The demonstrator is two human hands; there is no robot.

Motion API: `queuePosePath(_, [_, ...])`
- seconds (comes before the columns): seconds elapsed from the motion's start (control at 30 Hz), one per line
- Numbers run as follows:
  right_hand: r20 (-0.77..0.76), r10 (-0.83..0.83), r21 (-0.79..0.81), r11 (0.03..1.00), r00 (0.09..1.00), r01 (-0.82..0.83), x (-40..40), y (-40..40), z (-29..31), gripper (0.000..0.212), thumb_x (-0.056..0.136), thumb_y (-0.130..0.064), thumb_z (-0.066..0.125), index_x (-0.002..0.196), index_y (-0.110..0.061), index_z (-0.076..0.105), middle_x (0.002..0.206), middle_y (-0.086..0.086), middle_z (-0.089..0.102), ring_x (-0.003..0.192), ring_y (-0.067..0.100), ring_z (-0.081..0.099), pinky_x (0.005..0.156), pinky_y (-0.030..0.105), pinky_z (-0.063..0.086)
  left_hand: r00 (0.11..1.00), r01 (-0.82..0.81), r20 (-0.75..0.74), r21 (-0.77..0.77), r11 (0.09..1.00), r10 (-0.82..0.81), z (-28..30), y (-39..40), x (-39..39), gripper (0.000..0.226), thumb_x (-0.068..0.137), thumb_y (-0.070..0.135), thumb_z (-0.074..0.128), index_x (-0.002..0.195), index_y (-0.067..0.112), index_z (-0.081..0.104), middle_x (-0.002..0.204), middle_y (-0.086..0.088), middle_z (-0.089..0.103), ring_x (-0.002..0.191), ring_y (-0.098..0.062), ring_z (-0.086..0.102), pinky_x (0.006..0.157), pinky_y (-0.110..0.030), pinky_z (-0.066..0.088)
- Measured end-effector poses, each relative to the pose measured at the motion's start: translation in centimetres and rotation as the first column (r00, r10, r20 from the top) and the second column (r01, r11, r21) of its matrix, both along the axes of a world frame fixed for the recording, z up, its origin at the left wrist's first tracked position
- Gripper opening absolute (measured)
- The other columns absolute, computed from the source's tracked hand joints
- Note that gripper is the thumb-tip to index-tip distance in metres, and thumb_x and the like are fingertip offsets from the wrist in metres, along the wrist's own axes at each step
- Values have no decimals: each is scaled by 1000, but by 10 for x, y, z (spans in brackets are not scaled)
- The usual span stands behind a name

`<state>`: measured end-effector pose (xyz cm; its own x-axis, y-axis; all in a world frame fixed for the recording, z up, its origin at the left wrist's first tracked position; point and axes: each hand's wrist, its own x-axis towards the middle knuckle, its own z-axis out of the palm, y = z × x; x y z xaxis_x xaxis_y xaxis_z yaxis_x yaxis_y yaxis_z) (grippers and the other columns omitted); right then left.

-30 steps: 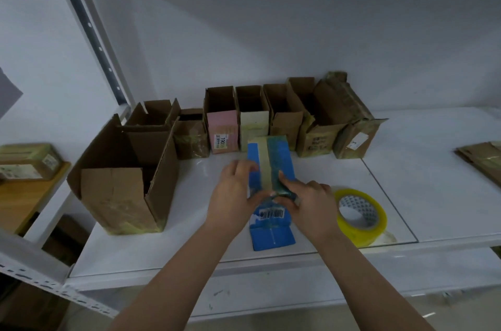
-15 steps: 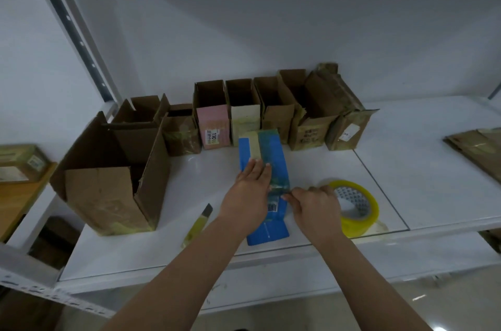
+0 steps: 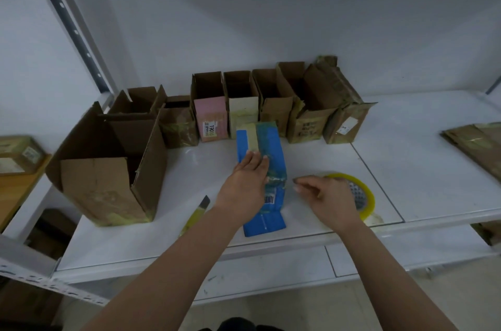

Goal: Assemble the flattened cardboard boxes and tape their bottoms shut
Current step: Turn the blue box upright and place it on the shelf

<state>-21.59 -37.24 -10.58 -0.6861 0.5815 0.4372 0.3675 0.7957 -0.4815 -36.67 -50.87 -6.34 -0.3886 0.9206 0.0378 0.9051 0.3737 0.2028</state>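
Note:
A blue box (image 3: 272, 145) lies on its side in the middle of the white shelf (image 3: 412, 168), with a yellowish tape strip running along its upper face. My left hand (image 3: 245, 185) presses flat on it, fingers straight. My right hand (image 3: 326, 202) hovers just right of the box, apart from it, its fingers loosely curled and holding nothing. Partly hidden under that hand is a yellow tape roll (image 3: 366, 202), lying flat on the shelf.
A yellow utility knife (image 3: 200, 210) lies left of my left forearm. A large open brown box (image 3: 108, 184) stands at the left. Several small open boxes (image 3: 241, 111) line the back wall. Flattened cardboard (image 3: 477, 146) lies at the far right.
My right hand has let go of the box's near end and drawn right, over the tape roll. My left hand slid up the box's top face and stays flat on it.

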Motion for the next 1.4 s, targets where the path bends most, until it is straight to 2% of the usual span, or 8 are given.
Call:
queuePosePath(0.2, [111, 12, 171, 985, 994, -31, -25, -16, 19, 22, 66, -38, 72, 52, -23, 66, 43, -7, 56, 39, 18, 52, 64, 34, 46, 999, 23, -31, -51, 998, -25, 0, 1, -2, 55, 105, 17, 28, 154, 7, 5, 162, -12, 5, 150, -24, -2, 119, -28, 2])
queuePosePath(0.47, [151, -65, 168, 985, 986, 39, -34, -20, 22, 45, 74, -54, 59, 47, -19, 53, 40, -5, 52, 35, 18, 48, 63, 31, 40, 999, 19, -26, -53, 998, -21, 4, 2, -2, 56, 104, 16, 32, 154, 7, 8, 162, -11, 9, 150, -25, 1, 119, -30, 8])
queuePosePath(0.7, [156, 60, -287, 958, 986, -13, -17, -2, 25, 22, 97, -30, 56, 96, -18, 75, 96, 2, 75, 97, 24, 67, 92, 45, 47, 968, -168, 196, 54, 984, 155, 41, 15, 0, 50, 98, 41, 47, 133, 6, 46, 133, -13, 46, 124, -29, 46, 100, -38, 41])
queuePosePath(0.87, [183, 216, -384, 914, 959, -133, -13, -16, 28, 33, 97, -18, 50, 122, -31, 67, 115, -3, 71, 109, 19, 64, 95, 45, 49, 850, -454, 256, -91, 886, 462, 49, 51, 1, 104, 85, 70, 48, 153, 8, -1, 160, -20, -8, 146, -43, -10, 111, -61, 20])
queuePosePath(1.0, [191, 304, -417, 886, 933, -203, -10, -24, 27, 44, 95, -17, 47, 136, -30, 57, 121, -3, 69, 111, 17, 64, 95, 46, 51, 765, -544, 282, -198, 815, 579, 38, 62, -1, 110, 83, 63, 58, 152, 6, -7, 159, -22, -13, 145, -45, -7, 107, -65, 20])
queuePosePath(1.13, [119, 149, -351, 931, 982, -99, -6, -21, 50, 43, 94, -7, 55, 135, -20, 57, 115, 10, 69, 109, 28, 63, 96, 39, 47, 864, -419, 240, -144, 897, 442, 48, 53, -10, 90, 84, 34, 63, 151, 10, 9, 160, -11, 3, 144, -41, 7, 107, -61, 26])
queuePosePath(1.23, [66, 27, -115, 993, 997, -20, -10, -9, 83, 60, 91, -17, 64, 146, -17, 41, 127, 14, 61, 116, 33, 54, 96, 40, 42, 992, -126, 4, -90, 988, 127, 70, 37, -21, 91, 83, 40, 65, 152, 17, 10, 161, -3, 4, 146, -33, 9, 110, -58, 27])
queuePosePath(1.4, [474, 71, 122, 982, 878, -145, -21, 8, 129, 117, 81, -47, 71, 153, -22, -18, 164, -1, -10, 150, 17, -8, 119, 45, 6, 887, 363, -256, -131, 923, -385, 96, 4, -35, 92, 78, 45, 67, 151, 26, 15, 161, 4, 7, 147, -16, 5, 112, -41, 25])
